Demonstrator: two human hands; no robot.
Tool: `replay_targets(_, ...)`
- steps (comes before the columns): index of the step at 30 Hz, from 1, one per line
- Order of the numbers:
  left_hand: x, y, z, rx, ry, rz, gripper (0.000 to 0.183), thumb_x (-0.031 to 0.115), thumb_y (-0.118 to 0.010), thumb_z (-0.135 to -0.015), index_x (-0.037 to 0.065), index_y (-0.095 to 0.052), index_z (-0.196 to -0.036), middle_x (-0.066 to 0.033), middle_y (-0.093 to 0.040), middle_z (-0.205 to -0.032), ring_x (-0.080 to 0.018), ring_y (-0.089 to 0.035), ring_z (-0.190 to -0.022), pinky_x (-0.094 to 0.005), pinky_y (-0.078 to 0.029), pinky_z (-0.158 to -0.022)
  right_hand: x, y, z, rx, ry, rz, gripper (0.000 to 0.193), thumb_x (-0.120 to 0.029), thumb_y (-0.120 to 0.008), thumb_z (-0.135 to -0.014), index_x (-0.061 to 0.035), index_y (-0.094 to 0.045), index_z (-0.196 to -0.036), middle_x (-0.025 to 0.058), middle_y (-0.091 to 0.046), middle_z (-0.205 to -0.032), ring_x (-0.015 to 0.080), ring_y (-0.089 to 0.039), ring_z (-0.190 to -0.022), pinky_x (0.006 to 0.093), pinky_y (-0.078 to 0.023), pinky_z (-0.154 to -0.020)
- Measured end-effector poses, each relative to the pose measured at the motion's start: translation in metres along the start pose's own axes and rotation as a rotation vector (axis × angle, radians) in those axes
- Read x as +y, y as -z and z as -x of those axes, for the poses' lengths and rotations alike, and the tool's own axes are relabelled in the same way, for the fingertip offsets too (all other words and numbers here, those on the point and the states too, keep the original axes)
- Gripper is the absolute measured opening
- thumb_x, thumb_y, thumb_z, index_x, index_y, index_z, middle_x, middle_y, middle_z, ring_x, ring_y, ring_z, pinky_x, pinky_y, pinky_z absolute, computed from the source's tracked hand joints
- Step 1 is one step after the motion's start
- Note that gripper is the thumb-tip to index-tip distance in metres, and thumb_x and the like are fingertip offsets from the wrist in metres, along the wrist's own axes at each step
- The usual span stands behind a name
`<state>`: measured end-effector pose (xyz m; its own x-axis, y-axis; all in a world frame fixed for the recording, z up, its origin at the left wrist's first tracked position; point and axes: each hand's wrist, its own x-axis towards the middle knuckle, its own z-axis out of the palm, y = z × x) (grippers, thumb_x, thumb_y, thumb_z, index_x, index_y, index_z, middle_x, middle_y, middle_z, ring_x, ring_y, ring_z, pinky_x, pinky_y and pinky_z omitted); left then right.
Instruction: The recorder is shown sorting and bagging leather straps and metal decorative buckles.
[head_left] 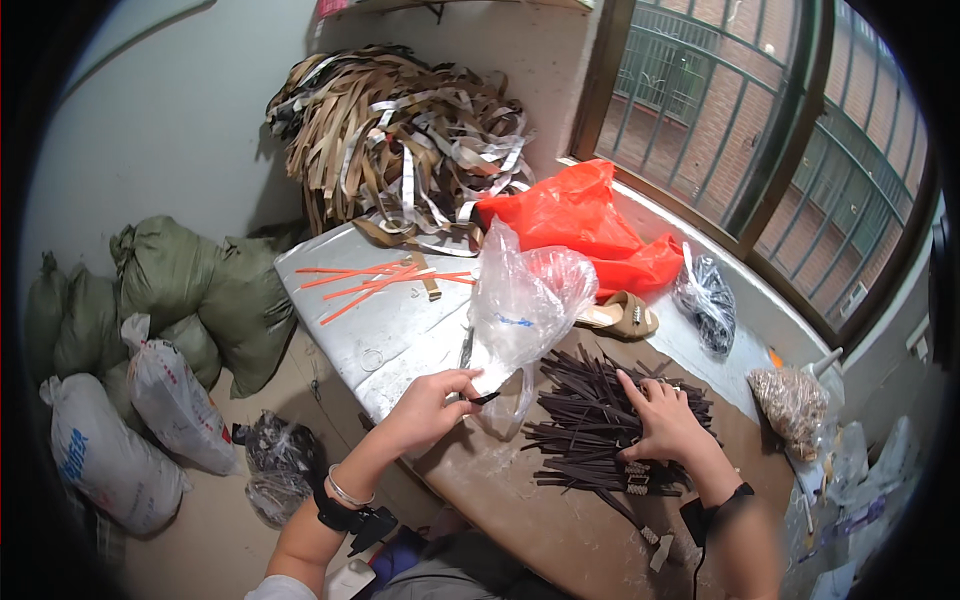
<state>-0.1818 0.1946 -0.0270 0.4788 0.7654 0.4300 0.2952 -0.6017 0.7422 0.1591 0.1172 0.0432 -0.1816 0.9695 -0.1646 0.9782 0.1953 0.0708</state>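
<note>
Lying beneath and left of the right hand (663, 425): heap of dark strips (572, 425), long axes mostly left to right. The heap is touched by that nearer hand, fingers splayed, unclenched. Left hand (432, 408): dark strip (487, 398) is pinched, left of the heap. Far side: clear bag (530, 300), sandal (630, 318) and red bag (590, 230) are placed; the left hand's far side is partly obstructed by the clear bag.

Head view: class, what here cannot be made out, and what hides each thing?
All in the head view:
- Dark strips directly beneath the right hand: covered by it.
- Full shape of the dark piece at the left hand: too small, partly behind the fingertips.
- Contents of the green sacks: hidden by opaque cloth.
- Anything inside the red bag: hidden by its folds.
- Left sleeve: cut off by the lower edge.
</note>
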Motion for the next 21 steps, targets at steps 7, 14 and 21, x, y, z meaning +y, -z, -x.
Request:
replay_targets(7, 0.004, 0.007, -0.01, -0.035, 0.427, 0.146, 0.019, 0.016, -0.057, -0.09, 0.0, -0.053, -0.1, -0.0163, -0.066, -0.078, -0.0298, -0.067, -0.08, -0.0341, -0.049, -0.073, 0.005, -0.005, -0.019, 0.041, -0.067, -0.239, 0.074, -0.028, -0.085, -0.053, -0.0038, -0.052, -0.114, 0.0165, -0.048, -0.121, 0.0378, -0.043, -0.118, 0.0478, -0.037, -0.099)
replay_targets(14, 0.043, -0.008, -0.067, 0.259, 0.084, -0.454, 0.047, 0.033, -0.068, -0.082, 0.005, -0.046, -0.113, -0.0123, -0.061, -0.062, -0.0293, -0.065, -0.062, -0.0373, -0.049, -0.058, -0.017, -0.002, -0.013, 0.113, -0.09, -0.043, 0.056, -0.023, -0.074, -0.062, -0.003, -0.052, -0.11, 0.0132, -0.057, -0.098, 0.0301, -0.052, -0.111, 0.0608, -0.022, -0.107)
replay_targets(21, -0.019, -0.017, -0.086, 0.403, 0.179, -0.157, 0.026, 0.029, -0.061, -0.088, 0.002, -0.061, -0.087, -0.0056, -0.055, -0.055, -0.0158, -0.056, -0.053, -0.0302, -0.041, -0.051, -0.034, -0.023, -0.002, 0.346, -0.046, -0.037, 0.049, -0.014, -0.077, -0.056, -0.0043, -0.055, -0.099, 0.0124, -0.052, -0.099, 0.0326, -0.053, -0.096, 0.0467, -0.038, -0.093)
